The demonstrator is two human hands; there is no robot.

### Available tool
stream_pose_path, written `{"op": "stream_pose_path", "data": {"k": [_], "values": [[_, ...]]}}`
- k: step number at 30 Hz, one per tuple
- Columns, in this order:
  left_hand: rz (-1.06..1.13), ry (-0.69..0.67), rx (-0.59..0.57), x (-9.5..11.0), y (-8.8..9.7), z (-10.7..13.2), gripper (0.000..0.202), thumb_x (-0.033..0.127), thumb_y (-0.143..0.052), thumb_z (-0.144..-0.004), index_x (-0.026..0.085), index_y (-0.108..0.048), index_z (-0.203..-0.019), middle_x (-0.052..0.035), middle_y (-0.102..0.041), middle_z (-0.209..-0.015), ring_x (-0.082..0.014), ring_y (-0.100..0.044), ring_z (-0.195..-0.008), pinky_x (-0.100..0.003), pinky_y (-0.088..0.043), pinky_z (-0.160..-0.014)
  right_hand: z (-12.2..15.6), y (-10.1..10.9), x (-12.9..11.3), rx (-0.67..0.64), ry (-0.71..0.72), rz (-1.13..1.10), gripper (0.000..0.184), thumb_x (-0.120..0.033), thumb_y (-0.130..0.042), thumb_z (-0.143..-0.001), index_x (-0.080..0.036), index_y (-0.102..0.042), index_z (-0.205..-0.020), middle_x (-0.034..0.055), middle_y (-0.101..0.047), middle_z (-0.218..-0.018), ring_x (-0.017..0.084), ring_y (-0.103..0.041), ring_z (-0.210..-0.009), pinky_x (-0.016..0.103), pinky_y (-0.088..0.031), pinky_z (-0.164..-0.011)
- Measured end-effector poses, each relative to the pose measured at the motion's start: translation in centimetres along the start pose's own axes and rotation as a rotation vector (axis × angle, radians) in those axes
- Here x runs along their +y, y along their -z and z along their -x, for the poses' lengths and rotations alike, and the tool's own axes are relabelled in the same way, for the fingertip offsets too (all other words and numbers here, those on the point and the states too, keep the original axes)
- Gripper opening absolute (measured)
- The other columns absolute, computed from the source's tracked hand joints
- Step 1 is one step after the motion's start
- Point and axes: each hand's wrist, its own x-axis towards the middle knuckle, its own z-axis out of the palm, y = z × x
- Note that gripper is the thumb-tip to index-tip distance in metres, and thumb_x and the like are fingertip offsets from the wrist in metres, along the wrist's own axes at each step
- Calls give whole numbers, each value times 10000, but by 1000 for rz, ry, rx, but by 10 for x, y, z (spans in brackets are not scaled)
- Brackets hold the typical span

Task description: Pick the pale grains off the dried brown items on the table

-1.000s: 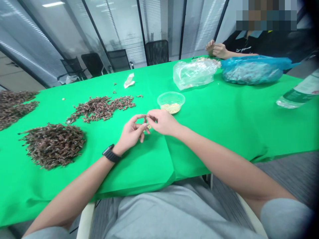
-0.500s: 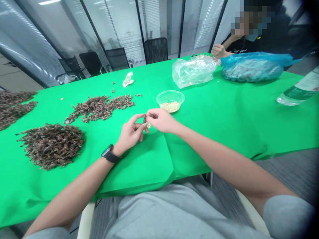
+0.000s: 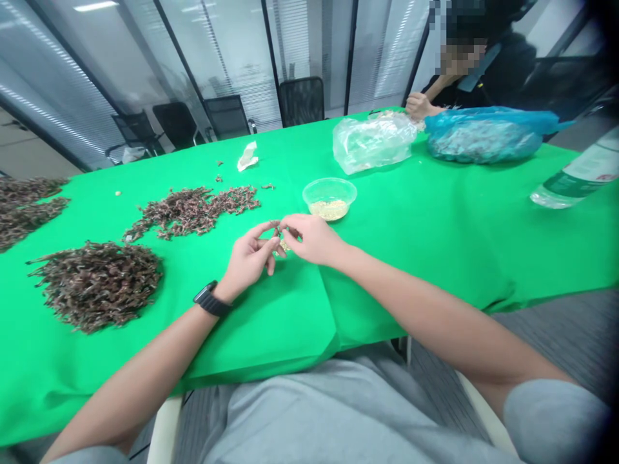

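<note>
My left hand (image 3: 249,256), with a black watch on its wrist, pinches a small dark brown dried piece (image 3: 276,232) between thumb and fingertips. Right against it are the bent fingers of my right hand (image 3: 316,240), closed at the same piece; their tips are partly hidden. Beneath the fingertips lies a little heap of pale yellow bits (image 3: 284,247). Just beyond my right hand stands a clear plastic bowl (image 3: 329,187) with similar yellowish bits (image 3: 329,209) in its bottom. A loose spread of brown dried pieces (image 3: 193,211) lies beyond my left hand, and a thick pile (image 3: 101,283) sits left of it.
More brown pieces (image 3: 29,212) lie at the far left. Across the green cloth (image 3: 416,258) are a crumpled tissue (image 3: 248,156), a clear plastic bag (image 3: 372,145), a filled blue bag (image 3: 483,138) and a bottle (image 3: 575,174). Another person (image 3: 488,71) sits at the far right corner.
My right hand's fingers have shifted slightly around the brown piece, and both hands stay over the same spot. The other person's head has moved left. The whole view has shifted a little.
</note>
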Motion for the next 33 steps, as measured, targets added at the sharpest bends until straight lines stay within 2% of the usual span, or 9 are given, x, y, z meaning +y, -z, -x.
{"op": "stream_pose_path", "data": {"k": [4, 11, 18, 24, 30, 33], "values": [[44, 30, -17, 0, 0, 1, 713, 458, -747, -863, 57, -524, -1408, -74, -752, -747, -103, -554, -348, -213, -404, -353, 0, 3, 4, -50, 78, 181, 191, -197, -512, -970, -132, -691, -950, 84, -710, -934, 169, -613, -827, 282, -407, -756], [42, 44, -42, 0, 2, 1, 711, 450, -738, -871, 61, -535, -1431, -76, -754, -748, -92, -551, -351, -202, -400, -360, 0, 2, 6, -93, 97, 241, 214, -169, -503, -976, -133, -693, -883, 81, -713, -883, 168, -605, -795, 282, -397, -751], [46, 47, -57, -1, 3, 1, 688, 431, -727, -883, 70, -538, -1437, -80, -756, -758, -90, -549, -354, -202, -404, -362, -1, 7, 3, -142, 74, 212, 215, -185, -508, -965, -139, -670, -831, 89, -695, -856, 171, -575, -767, 291, -372, -737], [33, 52, -84, -2, 5, 1, 686, 427, -720, -889, 82, -531, -1451, -84, -760, -774, -85, -542, -358, -200, -402, -363, 0, 5, 4, -125, 62, 138, 211, -181, -521, -937, -156, -623, -754, 47, -650, -777, 140, -519, -703, 271, -341, -693], [-68, 24, -85, -4, 4, 3, 699, 446, -695, -905, 95, -502, -1478, -70, -755, -773, -78, -533, -365, -194, -398, -375, 1, 2, 1, -88, -123, -87, 256, -214, -545, -895, -170, -570, -644, -38, -503, -572, 101, -408, -567, 260, -272, -583], [-161, -20, -93, -7, 5, 4, 656, 424, -672, -924, 121, -505, -1481, -57, -755, -782, -72, -536, -377, -186, -409, -398, 0, 4, -1, -74, -91, -72, 239, -186, -551, -862, -167, -562, -624, -34, -506, -585, 102, -407, -579, 266, -267, -589]]}}
